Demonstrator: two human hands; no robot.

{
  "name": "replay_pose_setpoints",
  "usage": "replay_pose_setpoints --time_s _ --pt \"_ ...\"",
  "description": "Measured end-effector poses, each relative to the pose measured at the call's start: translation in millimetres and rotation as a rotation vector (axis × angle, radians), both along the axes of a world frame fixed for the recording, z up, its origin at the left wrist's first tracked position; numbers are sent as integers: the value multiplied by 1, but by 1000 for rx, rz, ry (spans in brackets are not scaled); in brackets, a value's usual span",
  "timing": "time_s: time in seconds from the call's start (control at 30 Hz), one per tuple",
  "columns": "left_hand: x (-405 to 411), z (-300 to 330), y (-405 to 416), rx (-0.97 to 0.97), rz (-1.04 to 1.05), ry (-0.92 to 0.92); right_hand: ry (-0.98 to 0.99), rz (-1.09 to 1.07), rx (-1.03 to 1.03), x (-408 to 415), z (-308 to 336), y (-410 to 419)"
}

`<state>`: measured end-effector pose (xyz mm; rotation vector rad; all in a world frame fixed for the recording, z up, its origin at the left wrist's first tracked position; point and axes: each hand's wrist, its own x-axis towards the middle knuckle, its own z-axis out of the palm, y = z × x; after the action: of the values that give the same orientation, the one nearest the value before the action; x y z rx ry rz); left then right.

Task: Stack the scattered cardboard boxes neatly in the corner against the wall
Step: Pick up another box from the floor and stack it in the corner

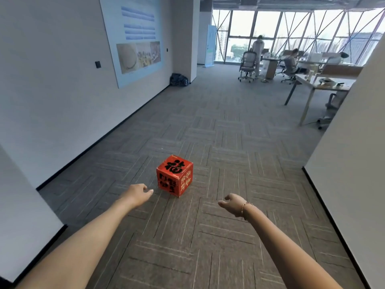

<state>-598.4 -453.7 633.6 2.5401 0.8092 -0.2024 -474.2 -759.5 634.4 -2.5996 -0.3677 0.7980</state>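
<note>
Left hand point(138, 193) and right hand point(232, 203) reach forward, apart, fingers loosely curled, holding nothing. The red box point(175, 175) sits on the carpet point(208, 247) just beyond them. Risk: an uneven two-sided grip may tip it.

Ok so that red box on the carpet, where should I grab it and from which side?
Take the red box by its two opposite side faces, left hand on the left, right hand on the right. It sits flat on the carpet with a corner towards you and open floor around it, so both sides look reachable.
</note>
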Motion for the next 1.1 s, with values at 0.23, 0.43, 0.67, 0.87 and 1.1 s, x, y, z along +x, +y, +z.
replay_pose_setpoints --time_s 0.23,0.43,0.67,0.87,1.1 --pt "115 -26 48 -6 -1 43 26 -17 2 115 -9 52" --pt "223 -47 90 -13 30 63 33 15 -31 234 -17 103" --pt "315 -51 146 -40 80 55 62 74 -87 337 -26 171" --pt "380 -64 218 -47 96 88 106 89 -90 400 -50 238" --pt "473 -99 320 -44 13 160 174 -1 -70 463 -107 328"
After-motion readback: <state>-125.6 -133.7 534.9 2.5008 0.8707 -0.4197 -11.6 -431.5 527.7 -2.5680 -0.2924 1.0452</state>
